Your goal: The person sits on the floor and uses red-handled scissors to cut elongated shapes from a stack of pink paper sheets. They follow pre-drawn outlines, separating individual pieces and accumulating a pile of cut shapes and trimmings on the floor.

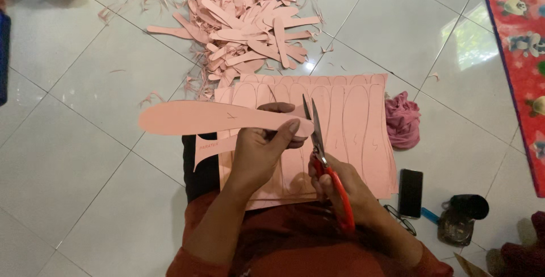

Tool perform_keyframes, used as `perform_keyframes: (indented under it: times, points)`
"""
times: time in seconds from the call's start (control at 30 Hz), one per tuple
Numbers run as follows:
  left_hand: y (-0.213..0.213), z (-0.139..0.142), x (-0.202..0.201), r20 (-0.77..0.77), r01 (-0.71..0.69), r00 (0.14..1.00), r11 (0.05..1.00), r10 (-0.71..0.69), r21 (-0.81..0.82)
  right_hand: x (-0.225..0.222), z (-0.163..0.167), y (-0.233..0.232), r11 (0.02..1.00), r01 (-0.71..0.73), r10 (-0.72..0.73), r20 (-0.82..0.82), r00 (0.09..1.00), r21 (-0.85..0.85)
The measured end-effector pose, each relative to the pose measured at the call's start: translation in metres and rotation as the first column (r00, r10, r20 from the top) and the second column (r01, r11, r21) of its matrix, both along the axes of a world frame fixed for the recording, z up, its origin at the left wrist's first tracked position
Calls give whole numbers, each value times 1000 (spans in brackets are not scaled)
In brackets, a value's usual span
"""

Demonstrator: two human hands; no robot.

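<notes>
My left hand [262,143] grips a long pink sole-shaped cutout [198,117], held level and pointing left. My right hand [335,183] is closed on red-handled scissors [321,149], whose blades point up and meet the cutout's right end. Both are held over a pink sheet [352,118] marked with sole outlines, which lies across my lap and the floor.
A heap of cut pink soles and scraps [250,21] lies farther out on the white tile floor. A pink cloth [402,119], a black phone [410,192], glasses [400,217] and a dark cup [462,214] sit to the right, beside a red patterned mat [519,55].
</notes>
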State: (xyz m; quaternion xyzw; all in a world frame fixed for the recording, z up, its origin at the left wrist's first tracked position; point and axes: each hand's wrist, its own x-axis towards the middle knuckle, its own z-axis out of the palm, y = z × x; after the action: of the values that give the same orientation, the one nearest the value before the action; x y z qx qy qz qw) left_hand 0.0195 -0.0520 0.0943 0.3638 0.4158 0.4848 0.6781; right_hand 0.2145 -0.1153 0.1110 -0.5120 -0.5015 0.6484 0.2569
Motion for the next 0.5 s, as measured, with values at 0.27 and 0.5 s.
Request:
perform_keyframes:
  times: [0.27, 0.5]
  points:
    - [-2, 8, 3, 23, -121, 993, 990, 119, 67, 3, -6, 0, 998, -3, -1, -67, 998, -65]
    - [-10, 11, 12, 20, -82, 997, 993, 81, 86, 3, -6, 1, 999, -35, 35, 8, 999, -2]
